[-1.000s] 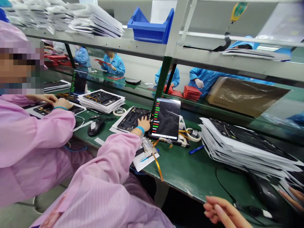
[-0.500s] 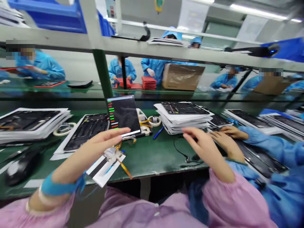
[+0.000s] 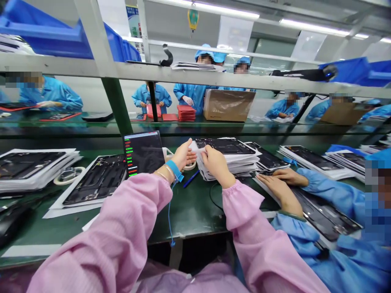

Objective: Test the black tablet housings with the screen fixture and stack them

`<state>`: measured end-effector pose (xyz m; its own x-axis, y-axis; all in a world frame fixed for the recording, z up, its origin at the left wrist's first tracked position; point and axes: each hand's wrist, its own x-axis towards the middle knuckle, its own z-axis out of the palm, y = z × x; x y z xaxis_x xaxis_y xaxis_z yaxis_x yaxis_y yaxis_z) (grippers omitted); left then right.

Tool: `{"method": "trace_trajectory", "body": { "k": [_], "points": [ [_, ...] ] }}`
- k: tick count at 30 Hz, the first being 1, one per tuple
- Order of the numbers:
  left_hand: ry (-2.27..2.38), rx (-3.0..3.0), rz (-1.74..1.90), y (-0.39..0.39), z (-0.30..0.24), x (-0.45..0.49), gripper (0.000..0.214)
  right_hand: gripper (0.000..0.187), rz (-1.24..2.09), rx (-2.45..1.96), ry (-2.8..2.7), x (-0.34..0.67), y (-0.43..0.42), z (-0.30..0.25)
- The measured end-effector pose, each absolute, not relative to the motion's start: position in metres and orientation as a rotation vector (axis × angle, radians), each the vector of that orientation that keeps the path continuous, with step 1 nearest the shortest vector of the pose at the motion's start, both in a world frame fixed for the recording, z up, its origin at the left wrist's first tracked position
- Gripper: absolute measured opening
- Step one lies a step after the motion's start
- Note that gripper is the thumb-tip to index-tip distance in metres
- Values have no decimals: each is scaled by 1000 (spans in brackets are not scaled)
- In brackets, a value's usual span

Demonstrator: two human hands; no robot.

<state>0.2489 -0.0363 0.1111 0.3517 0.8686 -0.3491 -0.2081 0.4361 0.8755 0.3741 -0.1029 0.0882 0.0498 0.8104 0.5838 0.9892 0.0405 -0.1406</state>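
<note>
Hands first: my left hand (image 3: 182, 155) and right hand (image 3: 214, 161) are both pinched on the near-left corner of the top sheet of the stack (image 3: 232, 156) in the middle of the green bench (image 3: 189, 211), just right of the lit screen (image 3: 143, 152). Each layer looks like a thin, stiff, fragile panel on floppy white paper, light, so I'd grip the edges, never the exposed insides. Long axis runs left-right, lying flat.

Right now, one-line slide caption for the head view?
Both hands, left hand and right hand, grip the near edge of a stack of sleeved panels on the green bench.
</note>
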Motion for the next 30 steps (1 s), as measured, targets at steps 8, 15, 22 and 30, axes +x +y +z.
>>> {"method": "trace_trajectory", "body": {
  "k": [8, 15, 22, 30],
  "points": [
    [1010, 883, 765, -14, 84, 266, 9, 13, -389, -1711, -1904, 403, -104, 98],
    [977, 876, 776, -14, 80, 271, 7, 14, -433, -1659, -2045, 393, -85, 84],
    [868, 846, 858, -12, 86, 271, 8, 20, -520, -1424, -2012, 397, -99, 74],
    [755, 894, 891, -28, 108, 274, 3, 15, -599, -993, -1888, 377, -140, 60]
  ]
}}
